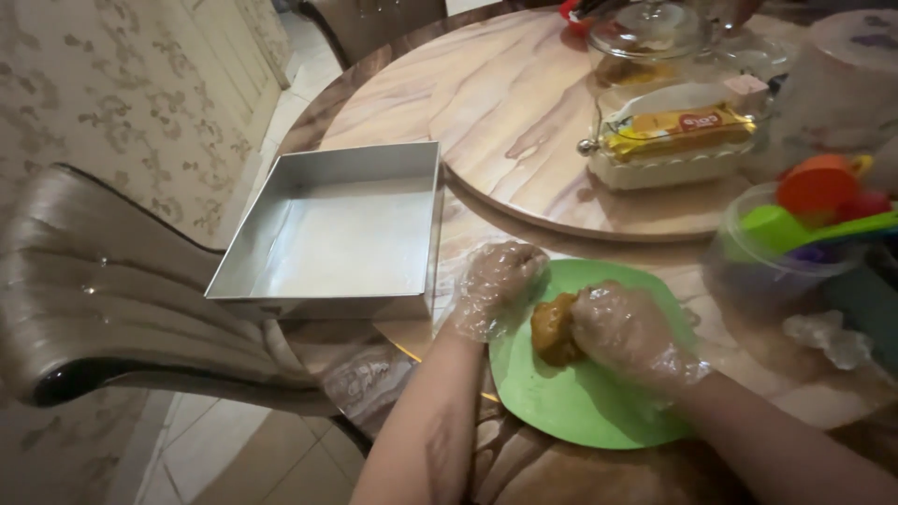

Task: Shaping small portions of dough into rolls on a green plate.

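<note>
On the green board (580, 402), gloved right hand (629, 332) around brown dough (552, 329).

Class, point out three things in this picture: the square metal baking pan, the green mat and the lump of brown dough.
square metal baking pan (323, 297): head view, near wall.
green mat (580, 402): head view, bare near part.
brown dough (552, 329): head view, its exposed left side.

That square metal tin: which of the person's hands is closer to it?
Left. The left hand rests at the green mat's edge, just beside the tin's near right corner. The right hand presses the brown dough, farther right.
</note>
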